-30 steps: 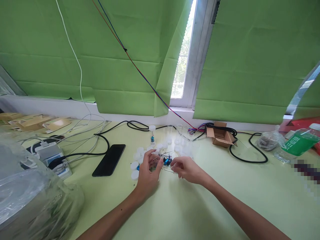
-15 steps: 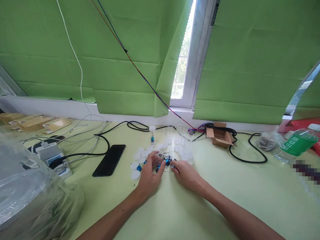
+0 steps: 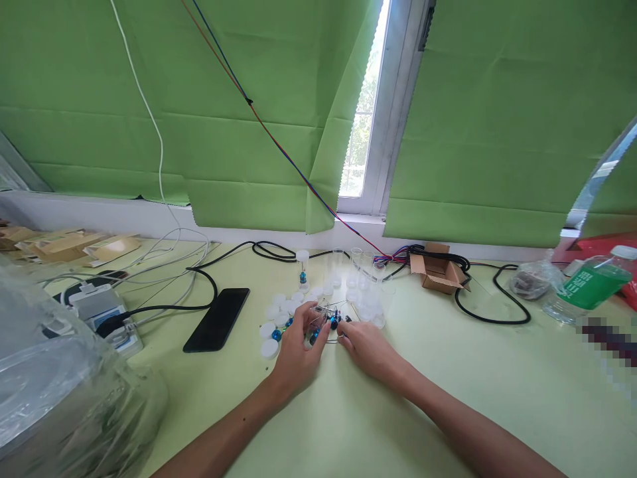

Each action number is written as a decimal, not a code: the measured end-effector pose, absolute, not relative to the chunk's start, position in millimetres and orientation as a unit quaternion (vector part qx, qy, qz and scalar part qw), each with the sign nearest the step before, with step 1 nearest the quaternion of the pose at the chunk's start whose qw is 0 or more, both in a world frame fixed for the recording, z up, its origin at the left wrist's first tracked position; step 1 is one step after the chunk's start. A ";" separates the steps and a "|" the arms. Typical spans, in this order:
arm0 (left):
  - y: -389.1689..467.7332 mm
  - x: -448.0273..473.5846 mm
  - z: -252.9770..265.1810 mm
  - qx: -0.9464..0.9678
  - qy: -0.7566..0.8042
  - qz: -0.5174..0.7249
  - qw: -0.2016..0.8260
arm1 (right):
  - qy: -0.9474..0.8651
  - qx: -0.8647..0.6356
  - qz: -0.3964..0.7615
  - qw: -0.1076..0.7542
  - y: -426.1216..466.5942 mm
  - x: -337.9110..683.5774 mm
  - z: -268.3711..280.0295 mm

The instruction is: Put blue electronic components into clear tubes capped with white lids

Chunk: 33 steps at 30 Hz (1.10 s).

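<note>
My left hand point(image 3: 298, 342) curves around the near side of a cluster of small blue parts with thin metal pins point(image 3: 332, 320), its thumb and fingers bent in against them. Some clear plastic shows under that hand, but exactly what it grips is hidden. From the right, the fingertips of my right hand point(image 3: 368, 344) press together at the same cluster, on something too small to name. White round caps point(image 3: 269, 348) lie left of my left hand. Behind the cluster stands a clear tube point(image 3: 303, 273) with a white cap and a blue part inside. Several clear tubes point(image 3: 356, 269) stand beyond.
A black phone point(image 3: 216, 320) lies to the left, near a power strip point(image 3: 112, 318) with cables. A large clear plastic bag point(image 3: 74, 392) fills the left front. Further right are an open cardboard box point(image 3: 438, 272), a black cable point(image 3: 490, 321) and a bottle point(image 3: 587, 289).
My right hand's fingertips have shifted slightly left and inward at the blue parts. My left hand stays almost where it was.
</note>
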<state>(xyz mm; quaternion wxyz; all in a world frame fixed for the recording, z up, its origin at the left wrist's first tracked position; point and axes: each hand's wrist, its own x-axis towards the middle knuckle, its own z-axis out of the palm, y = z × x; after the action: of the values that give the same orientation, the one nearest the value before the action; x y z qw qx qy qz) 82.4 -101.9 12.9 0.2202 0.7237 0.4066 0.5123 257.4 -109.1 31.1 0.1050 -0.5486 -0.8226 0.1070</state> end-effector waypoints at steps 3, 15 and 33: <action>-102.3 82.9 14.1 0.724 0.406 0.513 0.218 | -0.824 -0.550 0.100 0.094 -109.9 256.4 32.5; -102.4 83.2 13.8 0.726 0.407 0.512 0.213 | -0.833 -0.545 0.066 0.066 -112.9 253.4 34.1; -101.5 82.0 11.3 0.729 0.411 0.501 0.219 | -0.847 -0.531 0.010 0.023 -121.3 248.3 40.1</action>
<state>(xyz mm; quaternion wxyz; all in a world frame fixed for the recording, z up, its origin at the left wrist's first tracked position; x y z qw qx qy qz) 82.0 -101.5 11.3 0.2193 0.7291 0.4112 0.5012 248.3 -121.3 40.1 0.0228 -0.5313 -0.8468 0.0104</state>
